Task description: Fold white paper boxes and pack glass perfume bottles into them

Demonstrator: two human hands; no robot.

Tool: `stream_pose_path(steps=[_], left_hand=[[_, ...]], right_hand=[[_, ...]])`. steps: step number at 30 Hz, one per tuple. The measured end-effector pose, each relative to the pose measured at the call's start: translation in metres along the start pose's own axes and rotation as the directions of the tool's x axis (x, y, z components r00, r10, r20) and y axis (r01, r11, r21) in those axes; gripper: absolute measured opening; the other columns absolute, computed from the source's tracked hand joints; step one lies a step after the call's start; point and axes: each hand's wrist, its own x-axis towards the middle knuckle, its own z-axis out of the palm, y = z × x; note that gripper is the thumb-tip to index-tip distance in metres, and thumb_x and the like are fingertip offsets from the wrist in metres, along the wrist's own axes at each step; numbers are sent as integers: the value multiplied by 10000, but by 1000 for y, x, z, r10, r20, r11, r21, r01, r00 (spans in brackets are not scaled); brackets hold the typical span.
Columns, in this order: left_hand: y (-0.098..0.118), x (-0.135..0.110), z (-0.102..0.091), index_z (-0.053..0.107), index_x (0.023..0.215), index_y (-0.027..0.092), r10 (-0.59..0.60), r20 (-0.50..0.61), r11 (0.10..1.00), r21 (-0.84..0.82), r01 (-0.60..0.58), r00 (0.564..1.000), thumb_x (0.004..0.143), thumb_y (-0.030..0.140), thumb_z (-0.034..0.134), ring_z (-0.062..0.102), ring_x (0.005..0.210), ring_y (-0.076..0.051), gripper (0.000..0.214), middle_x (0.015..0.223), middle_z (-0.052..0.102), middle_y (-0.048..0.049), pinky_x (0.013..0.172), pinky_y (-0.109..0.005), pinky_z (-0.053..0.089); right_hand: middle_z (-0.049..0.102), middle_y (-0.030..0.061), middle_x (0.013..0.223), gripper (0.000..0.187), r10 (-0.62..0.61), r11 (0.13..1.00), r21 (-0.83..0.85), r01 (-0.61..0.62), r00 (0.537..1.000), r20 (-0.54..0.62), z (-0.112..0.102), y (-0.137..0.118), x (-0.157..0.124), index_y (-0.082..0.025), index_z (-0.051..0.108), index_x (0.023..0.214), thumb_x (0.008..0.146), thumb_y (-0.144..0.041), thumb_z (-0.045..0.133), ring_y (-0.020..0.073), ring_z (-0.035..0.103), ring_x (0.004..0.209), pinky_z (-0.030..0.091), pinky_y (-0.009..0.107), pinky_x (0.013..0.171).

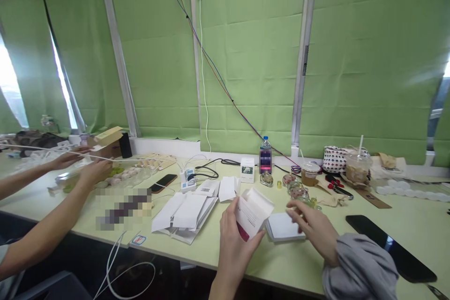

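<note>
The left hand (234, 239) curls its fingers around a white cardboard box with crimson patch (253, 213), flap raised, above the pale-green tabletop (281, 267). The right hand (312, 225), fingers parted, apparently empty, is at a flat white stack (283, 232). Box-handling seems underway; next calls for steady support.

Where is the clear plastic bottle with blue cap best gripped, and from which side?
Probably around its narrowing shoulder under the blue cap, from above right: the bottle stands upright, with a white cardboard box close at left and a round clear container in front.
</note>
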Motion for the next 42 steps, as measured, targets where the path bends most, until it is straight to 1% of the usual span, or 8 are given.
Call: stream_pose_path(steps=[4,9,12,15,22,27,31,42], left_hand=[[12,-3,3,211,1440,285,46,33,999,-14,-45,998,713,195,712,432,1256,-315,887,1327,442,-128,1011,-537,428],[21,-10,6,303,1401,292,106,77,993,-59,-102,991,714,84,648,449,1233,-277,796,1302,409,-121,970,-452,488],[20,-14,7,377,1333,283,172,89,985,-41,-168,981,699,38,614,466,1220,-262,720,1314,403,-116,954,-415,506],[17,-15,8,379,1331,282,242,102,969,24,-246,965,703,14,571,459,1232,-262,709,1331,411,-115,939,-401,516],[17,-15,11,320,1369,251,275,88,960,36,-279,957,826,134,545,458,1240,-246,599,1347,403,-140,827,-305,559],[16,-18,10,321,1369,225,288,87,954,62,-293,954,845,202,570,420,1282,-246,581,1367,388,-141,988,-373,483],[15,-20,11,319,1376,222,312,69,947,54,-316,948,812,115,549,410,1292,-237,618,1370,385,-132,1007,-369,469],[14,-20,15,302,1357,218,344,-79,938,-7,-346,936,834,155,585,458,1252,-257,599,1338,421,-169,869,-368,550]], right_hand=[[506,-2,901,291,-161,894,442,72,973,166,8,-28,-12,-252,383,1064,860,-384,544,148,596,710,455,223,486],[463,-22,902,375,-128,861,505,58,986,105,27,-33,-13,-255,336,1065,833,-403,591,101,528,610,374,182,432],[523,26,1016,436,-171,881,461,104,979,107,33,-34,-15,-249,356,1187,862,-453,561,133,560,693,439,222,508],[518,76,1140,493,-262,922,311,230,963,65,33,-36,-18,-231,406,1320,899,-464,513,208,563,970,505,296,750],[466,85,1318,541,-426,904,65,422,902,77,33,-40,-22,-278,252,1487,981,-450,338,216,495,1194,418,338,998],[450,94,1384,660,-501,863,92,496,865,31,32,-48,-29,-263,214,1503,943,-604,293,243,462,1253,410,343,1013],[488,60,1349,506,-466,879,122,461,885,12,31,-53,-32,-287,308,1471,996,-449,252,206,500,1215,419,304,994],[495,53,1314,507,-466,885,16,466,883,63,42,-51,-31,-310,205,1505,1005,-384,230,193,543,1140,446,290,950]])
